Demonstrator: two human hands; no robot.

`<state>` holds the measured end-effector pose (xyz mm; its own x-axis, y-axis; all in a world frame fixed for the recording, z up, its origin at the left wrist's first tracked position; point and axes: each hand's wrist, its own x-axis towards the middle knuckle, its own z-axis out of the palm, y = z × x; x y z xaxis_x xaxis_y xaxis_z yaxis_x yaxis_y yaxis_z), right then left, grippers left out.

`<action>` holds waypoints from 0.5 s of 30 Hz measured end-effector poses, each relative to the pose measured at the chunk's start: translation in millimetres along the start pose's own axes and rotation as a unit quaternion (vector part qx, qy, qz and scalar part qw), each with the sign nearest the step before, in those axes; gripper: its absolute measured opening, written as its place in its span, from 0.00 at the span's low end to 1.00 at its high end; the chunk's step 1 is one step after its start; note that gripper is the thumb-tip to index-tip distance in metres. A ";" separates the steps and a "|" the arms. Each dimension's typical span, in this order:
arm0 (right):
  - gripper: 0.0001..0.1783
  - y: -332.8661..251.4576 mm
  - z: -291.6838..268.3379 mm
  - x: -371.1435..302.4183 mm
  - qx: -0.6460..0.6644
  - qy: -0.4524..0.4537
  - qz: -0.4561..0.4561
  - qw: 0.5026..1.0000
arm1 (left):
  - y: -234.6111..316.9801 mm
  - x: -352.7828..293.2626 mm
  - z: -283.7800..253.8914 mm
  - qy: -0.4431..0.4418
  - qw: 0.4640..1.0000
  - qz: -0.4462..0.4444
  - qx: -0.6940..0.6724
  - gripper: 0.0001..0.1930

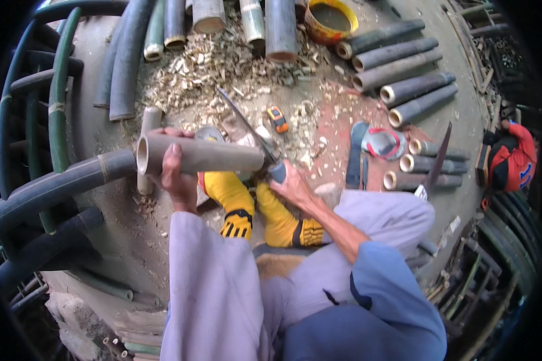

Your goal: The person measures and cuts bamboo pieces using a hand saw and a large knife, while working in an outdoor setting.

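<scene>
My left hand (177,180) is wrapped round a pale brown bamboo tube (208,154), held nearly level with its hollow end facing left. My right hand (295,188) grips the dark handle of a long knife (242,119). The narrow blade slants up and to the left, past the tube's right end. Whether its edge touches the bamboo I cannot tell. Below the tube are my feet in yellow socks (229,195). An orange and black tape measure (277,119) lies on the ground beyond the knife.
Wood chips (223,63) cover the ground ahead. Cut bamboo tubes (406,57) lie in rows at the far side and right, near a yellow-red bowl (331,21). Sandals (382,143) and a dark upright blade (439,155) are at right. A bamboo frame (60,180) stands left.
</scene>
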<state>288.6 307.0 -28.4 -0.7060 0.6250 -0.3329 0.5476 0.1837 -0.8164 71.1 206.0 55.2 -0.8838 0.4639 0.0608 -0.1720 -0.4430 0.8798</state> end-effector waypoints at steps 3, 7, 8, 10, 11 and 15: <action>0.19 -33.0 -12.2 -15.0 0.014 -0.039 0.067 0.997 | 3.9 -4.3 -23.5 -0.031 0.999 -0.020 -0.025 0.25; 0.20 -81.9 -30.1 -24.4 0.115 0.122 -0.128 0.977 | 2.2 -2.7 -35.7 -0.069 0.997 -0.005 -0.027 0.29; 0.19 -65.2 -24.6 -24.0 0.141 0.101 -0.081 0.982 | 1.6 0.0 -29.6 -0.077 0.997 -0.001 -0.029 0.29; 0.19 -13.2 -1.5 -18.0 0.131 0.043 -0.008 0.990 | 1.3 0.0 -23.8 -0.078 0.997 0.005 -0.030 0.28; 0.18 9.0 6.7 -14.7 0.089 0.007 0.019 0.996 | -2.2 -2.4 -21.5 -0.079 0.996 0.002 -0.029 0.28; 0.18 -8.3 5.0 -8.5 -0.025 -0.077 0.012 0.997 | 21.3 -15.0 -36.9 -0.072 0.997 -0.003 0.026 0.28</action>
<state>287.8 296.4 -21.1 -0.7505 0.5068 -0.4242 0.5847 0.2100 -0.7836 64.6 161.3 55.6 -0.8107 0.5732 0.1189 -0.1514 -0.4015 0.9033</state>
